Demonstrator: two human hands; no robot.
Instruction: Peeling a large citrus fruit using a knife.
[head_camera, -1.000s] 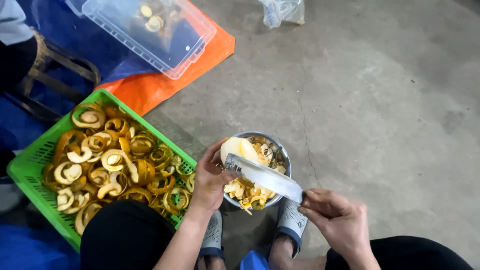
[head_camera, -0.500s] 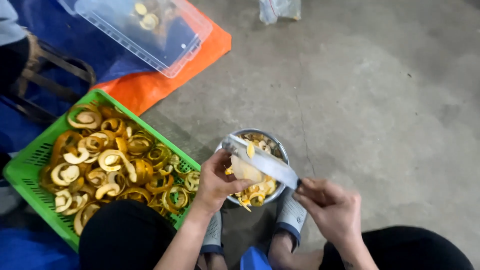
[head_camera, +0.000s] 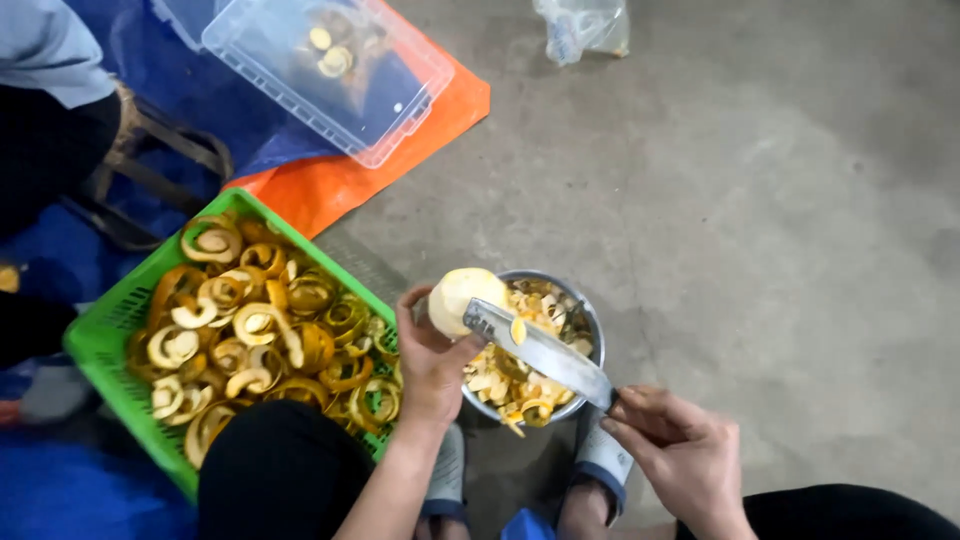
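Note:
My left hand (head_camera: 432, 358) grips a pale peeled round fruit (head_camera: 462, 296) over the left rim of a metal bowl (head_camera: 592, 322) that holds yellow peel scraps. My right hand (head_camera: 672, 452) holds a long steel knife (head_camera: 538, 350) by its handle. The blade lies flat across the bowl, its tip resting against the fruit near my left thumb, and a small yellow scrap sticks to the blade. A green plastic basket (head_camera: 112, 330) full of curled orange and yellow peels sits to the left, beside my left knee.
A clear plastic lidded box (head_camera: 330, 75) with a few peel pieces lies on an orange and blue tarp (head_camera: 340, 185) at the top left. A clear plastic bag (head_camera: 582, 28) rests on the concrete floor. Another person sits on a stool (head_camera: 150, 165) at far left.
The fruit has turned in my left hand and the blade has slid along it; the knife now lies lower across the bowl. The camera has drifted slightly.

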